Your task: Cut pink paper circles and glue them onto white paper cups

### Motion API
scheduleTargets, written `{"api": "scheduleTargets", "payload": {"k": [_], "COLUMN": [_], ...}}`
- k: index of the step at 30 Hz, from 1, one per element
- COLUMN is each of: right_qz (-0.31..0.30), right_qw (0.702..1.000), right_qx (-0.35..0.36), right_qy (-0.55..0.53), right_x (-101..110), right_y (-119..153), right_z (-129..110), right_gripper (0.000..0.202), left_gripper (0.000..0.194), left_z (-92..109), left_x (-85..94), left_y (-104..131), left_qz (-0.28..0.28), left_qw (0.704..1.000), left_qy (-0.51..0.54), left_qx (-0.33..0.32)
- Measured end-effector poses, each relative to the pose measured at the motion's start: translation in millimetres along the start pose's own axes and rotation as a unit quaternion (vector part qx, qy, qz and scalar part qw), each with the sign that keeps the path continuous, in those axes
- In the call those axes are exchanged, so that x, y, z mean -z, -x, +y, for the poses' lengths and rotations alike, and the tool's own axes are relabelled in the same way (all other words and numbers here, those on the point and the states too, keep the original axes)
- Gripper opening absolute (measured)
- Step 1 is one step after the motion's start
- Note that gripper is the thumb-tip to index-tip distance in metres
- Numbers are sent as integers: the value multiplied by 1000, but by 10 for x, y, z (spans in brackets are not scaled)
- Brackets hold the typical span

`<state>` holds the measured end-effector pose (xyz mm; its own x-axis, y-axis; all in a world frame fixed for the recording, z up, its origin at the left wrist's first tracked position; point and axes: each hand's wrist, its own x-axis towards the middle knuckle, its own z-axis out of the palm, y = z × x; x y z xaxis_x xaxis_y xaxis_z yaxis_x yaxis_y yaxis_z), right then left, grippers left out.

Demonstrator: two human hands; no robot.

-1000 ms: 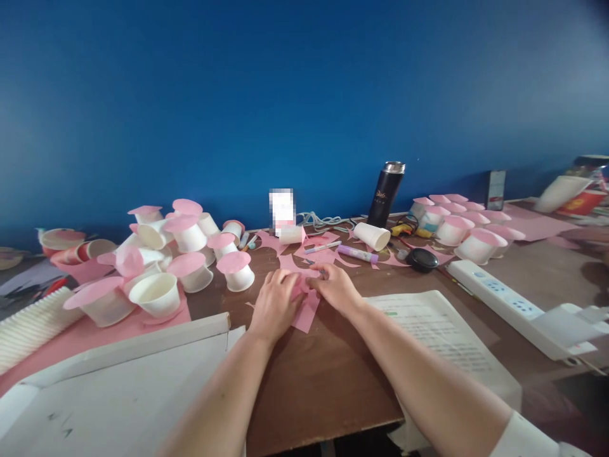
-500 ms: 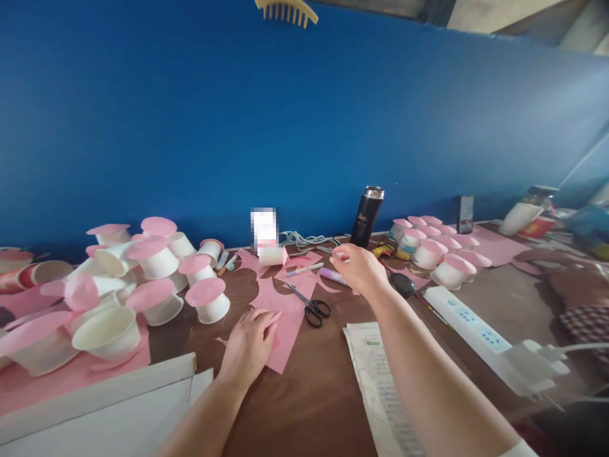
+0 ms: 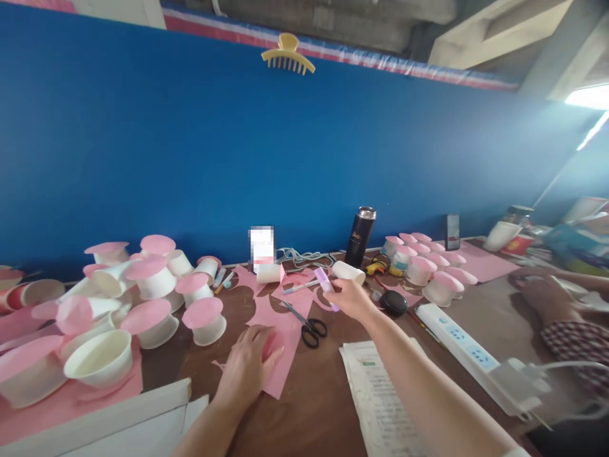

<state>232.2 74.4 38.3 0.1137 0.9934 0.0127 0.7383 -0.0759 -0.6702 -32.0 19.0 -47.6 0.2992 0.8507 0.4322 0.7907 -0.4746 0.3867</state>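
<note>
My right hand point(image 3: 349, 297) grips a purple glue stick point(image 3: 325, 285), which stands tilted above the pink scraps. Just behind that hand a white paper cup point(image 3: 349, 271) lies on its side. My left hand point(image 3: 247, 360) rests over the cut pink paper point(image 3: 280, 374), fingers curled, with a small pink paper piece point(image 3: 269, 343) between thumb and forefinger, partly hidden. Black-handled scissors point(image 3: 313, 331) lie between my hands. Another white cup point(image 3: 269, 273) lies farther back, by a blurred upright screen.
Several paper cups topped with pink discs point(image 3: 203, 312) crowd the left, and more point(image 3: 442, 287) stand at the right. A black flask point(image 3: 360, 238), black round object point(image 3: 394, 303), power strip point(image 3: 459, 339) and printed sheets point(image 3: 375, 381) surround my right arm. Another person's hand point(image 3: 547, 295) is far right.
My right hand has come down and left, and now holds the glue stick. The white cup beside it is now visible lying down. My left thumb has spread slightly. The view has tilted up.
</note>
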Motion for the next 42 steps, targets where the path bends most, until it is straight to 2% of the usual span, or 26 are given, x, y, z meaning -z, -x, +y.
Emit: {"api": "scheduleTargets", "payload": {"k": [3,4,6,7,9,12,18,26,29,32,35,38,40,42], "right_qz": [-54,-85,-123,-128,-123,-122,-107,-139,-192,-251,-291,-333,-349,-351], "right_qw": [985,960,892,864,839,831,801,809,803,793,782,781,793,808], "right_qx": [33,41,41,39,40,43,31,22,13,22,50,43,42,49], "right_qy": [-158,-263,-434,-486,-529,-541,-588,-571,-564,-555,-549,-527,-497,-472], "right_x": [-92,-168,-364,-467,-647,-774,-715,-716,-685,-647,-594,-522,-480,-455], "right_y": [172,228,330,376,453,526,556,606,646,677,687,694,703,714], "right_z": [-72,-97,-147,-168,-193,-181,-119,-148,-160,-166,-165,-161,-161,-162], "right_gripper": [37,37,35,34,34,31,26,27,30,31,29,28,27,26], "left_gripper": [36,38,35,32,27,21,19,27,29,29,39,54,54,51], "left_z": [50,74,123,143,171,190,229,260,262,257,274,305,314,310], "left_x": [49,81,154,189,243,269,231,261,262,277,324,374,392,400], "left_y": [-16,-24,-35,-38,-39,-37,-41,-19,-23,-17,-14,-30,-42,-49], "left_qz": [12,26,58,77,111,140,121,109,117,130,144,143,127,111], "left_qw": [1000,999,997,995,992,989,989,990,988,986,984,986,982,979], "left_qy": [5,8,18,21,27,27,60,82,90,104,109,45,-3,-31], "left_qx": [-23,-31,-50,-58,-56,-39,-57,-43,-43,-15,3,-74,-137,-170]}}
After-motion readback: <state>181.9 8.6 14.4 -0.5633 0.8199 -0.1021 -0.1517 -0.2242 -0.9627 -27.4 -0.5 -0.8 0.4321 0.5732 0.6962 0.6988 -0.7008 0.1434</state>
